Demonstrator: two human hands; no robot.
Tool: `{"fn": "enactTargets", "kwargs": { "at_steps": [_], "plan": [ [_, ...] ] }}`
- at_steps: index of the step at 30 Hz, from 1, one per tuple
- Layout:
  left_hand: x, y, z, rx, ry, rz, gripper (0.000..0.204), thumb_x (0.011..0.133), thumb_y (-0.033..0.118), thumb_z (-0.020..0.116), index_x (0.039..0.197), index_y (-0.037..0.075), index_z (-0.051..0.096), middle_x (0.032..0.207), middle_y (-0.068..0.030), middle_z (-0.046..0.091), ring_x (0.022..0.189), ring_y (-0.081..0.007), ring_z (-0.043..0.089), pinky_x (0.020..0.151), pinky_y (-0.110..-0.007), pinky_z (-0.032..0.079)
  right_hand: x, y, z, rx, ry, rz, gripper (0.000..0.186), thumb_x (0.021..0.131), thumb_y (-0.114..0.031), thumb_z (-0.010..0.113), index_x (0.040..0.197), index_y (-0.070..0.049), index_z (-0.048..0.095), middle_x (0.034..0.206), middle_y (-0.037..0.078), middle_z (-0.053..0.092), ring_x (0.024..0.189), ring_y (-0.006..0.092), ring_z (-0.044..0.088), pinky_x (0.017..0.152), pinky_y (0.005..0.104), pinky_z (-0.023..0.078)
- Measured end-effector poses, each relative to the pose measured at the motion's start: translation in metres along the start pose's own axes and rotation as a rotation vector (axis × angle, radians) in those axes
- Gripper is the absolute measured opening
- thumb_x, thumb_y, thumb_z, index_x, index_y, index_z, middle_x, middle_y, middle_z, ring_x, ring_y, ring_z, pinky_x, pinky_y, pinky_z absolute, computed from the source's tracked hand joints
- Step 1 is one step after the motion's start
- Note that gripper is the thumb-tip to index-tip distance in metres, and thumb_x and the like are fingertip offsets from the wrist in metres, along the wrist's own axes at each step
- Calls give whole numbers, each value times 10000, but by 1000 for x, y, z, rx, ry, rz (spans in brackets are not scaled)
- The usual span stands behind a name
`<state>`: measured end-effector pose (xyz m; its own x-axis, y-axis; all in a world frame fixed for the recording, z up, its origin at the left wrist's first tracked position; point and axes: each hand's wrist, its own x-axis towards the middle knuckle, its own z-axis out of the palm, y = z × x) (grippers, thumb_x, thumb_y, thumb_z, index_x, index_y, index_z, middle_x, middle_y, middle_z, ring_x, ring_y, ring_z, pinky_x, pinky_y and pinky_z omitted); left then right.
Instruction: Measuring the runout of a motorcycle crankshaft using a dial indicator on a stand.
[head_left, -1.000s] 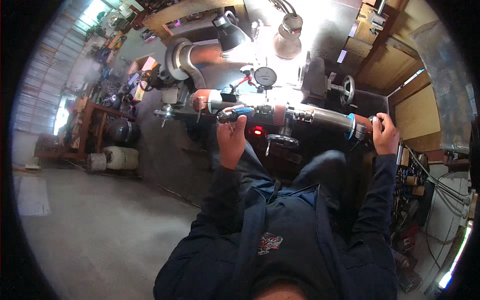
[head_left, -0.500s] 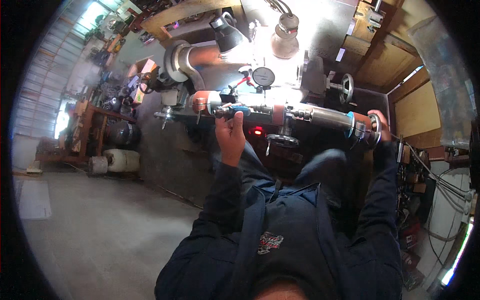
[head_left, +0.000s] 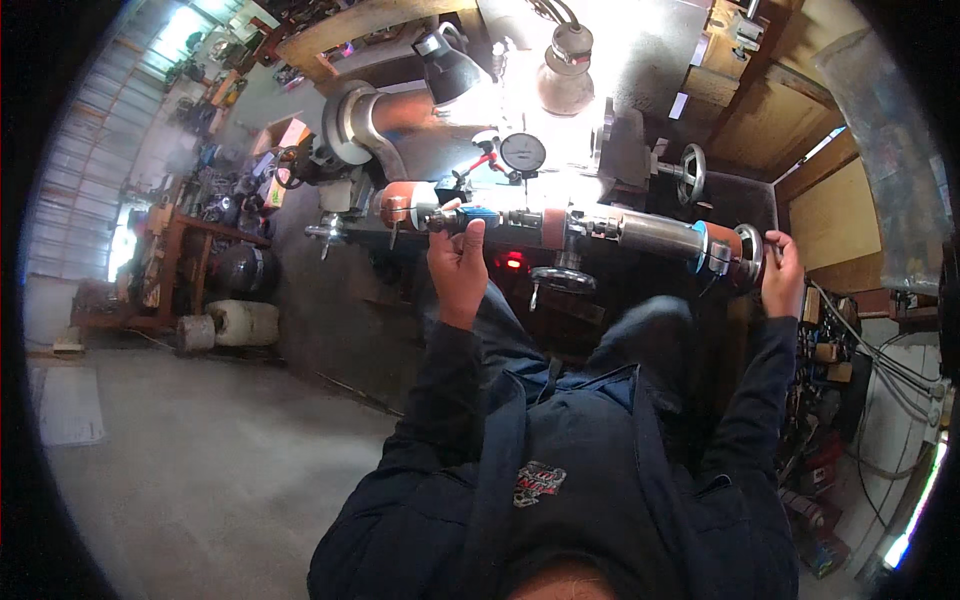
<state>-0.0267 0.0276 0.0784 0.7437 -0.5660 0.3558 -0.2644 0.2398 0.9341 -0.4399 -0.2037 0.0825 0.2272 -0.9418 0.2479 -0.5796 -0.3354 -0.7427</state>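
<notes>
My left hand is closed around a dark cylindrical part with a blue band, at the left half of a long machine spindle assembly. The thumb points up along the part and the fingertips are partly hidden behind it. Far to the right, my right hand curls its fingers at the outer rim of a metal handwheel on the assembly's end. Between the hands lies a bright steel cylinder. Above the left hand stands a round dial indicator on a red-jointed arm.
A lower handwheel juts toward my knees, beside a red light. Another handwheel sits at the back right. A black lamp hangs over the machine. A cluttered wooden stand is on the left; cables run down the right wall.
My right hand has shifted from behind the handwheel to its outer right side, and more of the hand shows. The left hand keeps its grip, nearly still.
</notes>
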Motion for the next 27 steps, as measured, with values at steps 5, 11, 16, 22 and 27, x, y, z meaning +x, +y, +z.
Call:
{"fn": "enactTargets", "kwargs": {
  "at_steps": [5,11,16,22,27],
  "plan": [
    [1,-4,-2,15,-37,38,324,954,173,660,1217,21,547,923,13,650,679,2,487,595,-168,385,45,16,18,17,191,-62,223,910,-115,594,1114,-37,633,953,41,672,782,128,614,756,285,499],
    [3,-2,-1,-18,-49,87,293,958,163,651,1193,21,549,951,-10,663,719,-15,536,617,-177,416,66,46,39,0,123,104,236,899,-159,601,1106,-55,641,870,52,661,759,136,608,736,302,500],
    [4,7,1,-46,-59,61,273,963,161,642,1177,21,545,962,-31,671,768,-40,578,640,-193,448,69,78,50,81,18,117,265,902,-178,602,1122,-32,611,832,28,628,731,122,576,702,293,482],
    [5,10,4,-3,-61,74,269,964,151,637,1178,20,540,952,-40,673,723,-30,559,618,-193,440,57,93,51,324,-293,181,393,853,-247,640,1149,2,573,921,53,617,835,153,583,766,290,482],
    [6,9,-4,184,-95,47,320,927,171,690,1179,31,553,928,-35,671,664,-21,540,581,-203,428,39,35,31,343,-205,218,556,983,-448,461,1300,4,531,1077,120,635,971,195,599,885,304,475]
  ]
}}
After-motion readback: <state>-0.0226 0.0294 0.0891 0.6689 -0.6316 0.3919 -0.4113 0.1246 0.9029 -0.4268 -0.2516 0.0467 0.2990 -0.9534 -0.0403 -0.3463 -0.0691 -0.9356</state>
